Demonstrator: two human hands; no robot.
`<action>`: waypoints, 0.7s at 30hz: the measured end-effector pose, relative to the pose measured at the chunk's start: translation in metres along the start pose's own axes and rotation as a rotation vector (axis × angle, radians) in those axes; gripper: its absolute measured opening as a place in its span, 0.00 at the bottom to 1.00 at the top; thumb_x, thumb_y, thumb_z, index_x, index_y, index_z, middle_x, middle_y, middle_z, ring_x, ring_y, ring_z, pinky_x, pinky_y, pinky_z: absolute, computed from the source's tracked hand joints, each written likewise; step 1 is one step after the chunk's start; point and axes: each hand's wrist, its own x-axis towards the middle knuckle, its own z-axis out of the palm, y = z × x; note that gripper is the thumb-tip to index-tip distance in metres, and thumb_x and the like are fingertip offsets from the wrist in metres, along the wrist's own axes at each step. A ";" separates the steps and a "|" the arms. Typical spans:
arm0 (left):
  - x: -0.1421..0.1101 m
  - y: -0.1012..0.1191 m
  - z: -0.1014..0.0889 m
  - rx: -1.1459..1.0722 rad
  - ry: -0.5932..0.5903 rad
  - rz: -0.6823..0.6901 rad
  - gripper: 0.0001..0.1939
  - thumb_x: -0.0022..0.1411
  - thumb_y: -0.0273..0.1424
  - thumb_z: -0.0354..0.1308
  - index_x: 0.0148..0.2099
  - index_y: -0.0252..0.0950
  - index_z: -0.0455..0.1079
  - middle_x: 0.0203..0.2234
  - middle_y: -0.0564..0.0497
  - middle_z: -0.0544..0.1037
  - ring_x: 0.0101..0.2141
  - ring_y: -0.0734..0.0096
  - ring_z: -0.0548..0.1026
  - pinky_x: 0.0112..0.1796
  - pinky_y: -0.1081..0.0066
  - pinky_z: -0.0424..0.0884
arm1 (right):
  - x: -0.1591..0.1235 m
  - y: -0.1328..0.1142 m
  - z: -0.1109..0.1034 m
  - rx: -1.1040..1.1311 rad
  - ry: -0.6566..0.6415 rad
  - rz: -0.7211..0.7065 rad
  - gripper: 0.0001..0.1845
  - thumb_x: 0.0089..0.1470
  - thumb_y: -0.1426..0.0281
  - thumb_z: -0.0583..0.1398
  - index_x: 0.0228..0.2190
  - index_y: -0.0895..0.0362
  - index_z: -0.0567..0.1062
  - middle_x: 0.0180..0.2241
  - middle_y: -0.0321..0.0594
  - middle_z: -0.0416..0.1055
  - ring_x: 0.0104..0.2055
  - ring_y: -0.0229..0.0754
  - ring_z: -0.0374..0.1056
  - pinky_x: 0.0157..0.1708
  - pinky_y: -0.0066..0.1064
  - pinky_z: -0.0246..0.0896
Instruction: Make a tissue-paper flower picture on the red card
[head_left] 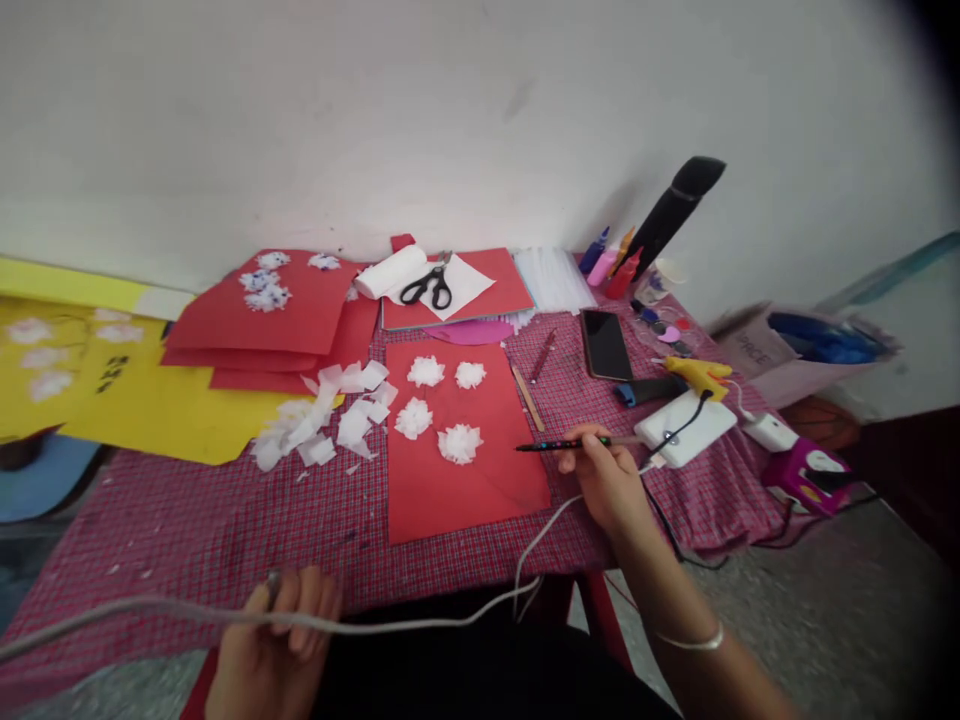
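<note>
My right hand [600, 475] pinches a slim black pen [544, 445] with small coloured marks, its tip pointing left over the red paper sheet [469, 500]. Several white crumpled-paper flowers [459, 443] lie on that sheet, with faint thin lines near them. At the table's front edge, my left hand [277, 635] is closed, its fingers curled. A small greyish thing [274, 585] shows by its thumb, too small to name. Left of the sheet is a loose heap of white paper pieces [322, 415].
A white cable [405, 628] runs across in front of my left hand. Behind are scissors [431, 285] and stacked red papers [247, 315]. To the right are a phone [607, 345], a yellow glue gun [697, 375], a white power bank [686, 428] and a black tube [671, 210].
</note>
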 end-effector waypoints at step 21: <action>0.068 0.002 0.011 0.791 -0.452 0.447 0.17 0.60 0.35 0.57 0.21 0.37 0.61 0.17 0.57 0.64 0.21 0.75 0.64 0.26 0.76 0.63 | 0.006 -0.029 0.061 -0.290 -0.142 -0.030 0.11 0.56 0.60 0.59 0.30 0.55 0.70 0.19 0.34 0.69 0.21 0.37 0.65 0.24 0.29 0.61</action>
